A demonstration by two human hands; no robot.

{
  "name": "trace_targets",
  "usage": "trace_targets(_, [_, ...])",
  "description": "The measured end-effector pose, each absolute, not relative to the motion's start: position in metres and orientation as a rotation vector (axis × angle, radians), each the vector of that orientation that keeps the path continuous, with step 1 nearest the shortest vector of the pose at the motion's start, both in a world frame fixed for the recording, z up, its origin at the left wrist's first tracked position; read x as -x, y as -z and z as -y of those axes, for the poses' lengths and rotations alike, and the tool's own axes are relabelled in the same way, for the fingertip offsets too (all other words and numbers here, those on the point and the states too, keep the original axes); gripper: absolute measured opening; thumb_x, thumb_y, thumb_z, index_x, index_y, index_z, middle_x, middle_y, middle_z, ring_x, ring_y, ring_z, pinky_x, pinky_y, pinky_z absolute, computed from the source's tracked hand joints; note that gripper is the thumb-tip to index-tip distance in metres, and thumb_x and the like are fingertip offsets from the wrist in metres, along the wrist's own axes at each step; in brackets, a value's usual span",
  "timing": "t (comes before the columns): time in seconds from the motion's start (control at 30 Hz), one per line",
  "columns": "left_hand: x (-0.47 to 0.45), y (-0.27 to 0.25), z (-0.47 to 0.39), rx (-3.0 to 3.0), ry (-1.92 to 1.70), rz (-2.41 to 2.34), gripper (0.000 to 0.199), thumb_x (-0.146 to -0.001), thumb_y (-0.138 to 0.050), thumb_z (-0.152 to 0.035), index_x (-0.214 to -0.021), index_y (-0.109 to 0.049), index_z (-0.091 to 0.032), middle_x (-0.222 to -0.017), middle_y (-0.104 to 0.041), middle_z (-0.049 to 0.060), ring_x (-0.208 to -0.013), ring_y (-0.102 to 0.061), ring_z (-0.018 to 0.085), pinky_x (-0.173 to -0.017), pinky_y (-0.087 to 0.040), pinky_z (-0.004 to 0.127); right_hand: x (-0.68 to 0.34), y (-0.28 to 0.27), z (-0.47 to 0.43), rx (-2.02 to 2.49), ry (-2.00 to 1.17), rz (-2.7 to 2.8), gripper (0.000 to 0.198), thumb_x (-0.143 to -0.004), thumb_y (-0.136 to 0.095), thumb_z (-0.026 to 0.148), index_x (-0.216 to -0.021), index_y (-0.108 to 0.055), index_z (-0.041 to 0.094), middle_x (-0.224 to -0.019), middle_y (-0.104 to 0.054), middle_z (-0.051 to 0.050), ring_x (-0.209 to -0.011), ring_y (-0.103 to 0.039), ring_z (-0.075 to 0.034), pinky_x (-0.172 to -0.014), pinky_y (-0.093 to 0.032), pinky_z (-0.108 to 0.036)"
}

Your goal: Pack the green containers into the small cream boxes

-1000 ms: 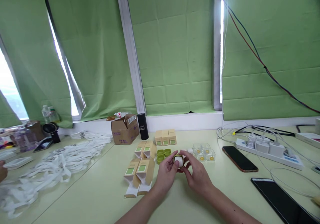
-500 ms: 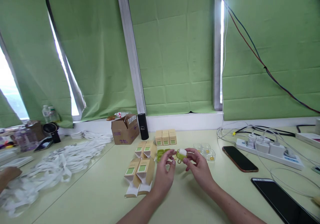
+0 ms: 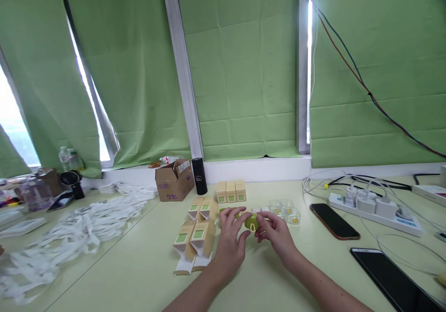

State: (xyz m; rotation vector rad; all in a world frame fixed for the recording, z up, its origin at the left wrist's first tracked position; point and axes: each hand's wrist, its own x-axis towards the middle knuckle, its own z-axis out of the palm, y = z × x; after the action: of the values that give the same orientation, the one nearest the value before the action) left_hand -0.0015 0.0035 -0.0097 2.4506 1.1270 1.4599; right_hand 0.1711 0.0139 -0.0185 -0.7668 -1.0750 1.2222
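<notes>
"Was there room to move?"
"Little on the left: tan paper cartons with green labels (image 3: 203, 238) stood just beside the left hand (image 3: 230, 237). On the right, tabletop showed between the right hand (image 3: 275, 234) and a black phone with a reddish-brown edge (image 3: 333, 221)."

"What about their grip?"
"Both grasped a yellow-green rounded case with a small loop (image 3: 251, 222) by the fingertips, so it sat between them."

"And the containers?"
"The front two cartons had flaps lying out toward the person. Clear plastic cups (image 3: 293, 216), near the right hand, showed yellow centres. A brown cardboard box (image 3: 170, 184) stood farther back; I couldn't see inside it."

"The surface?"
"A pale yellow-green table (image 3: 139, 279), crossed by a dark seam. Tangled white straps (image 3: 76, 223) spread over its left part, and green fabric blinds (image 3: 244, 70) hung behind."
</notes>
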Motion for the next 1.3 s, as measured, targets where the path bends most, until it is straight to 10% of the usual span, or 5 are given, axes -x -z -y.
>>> trace_targets(1.3, [-0.007, 0.006, -0.022, -1.305, -1.308, -0.964, 0.053, -0.07, -0.077, -0.068, -0.074, -0.074, -0.016, -0.069, -0.06, 0.002, -0.067, -0.054, 0.016, -0.061, -0.048, 0.026, -0.181, 0.026, -0.018, 0.987, -0.997, 1.346, 0.045, -0.082, -0.065, 0.063, -0.078, -0.07, 0.019, -0.058, -0.064, -0.003, -0.056, -0.057, -0.019, -0.05, -0.039, -0.027])
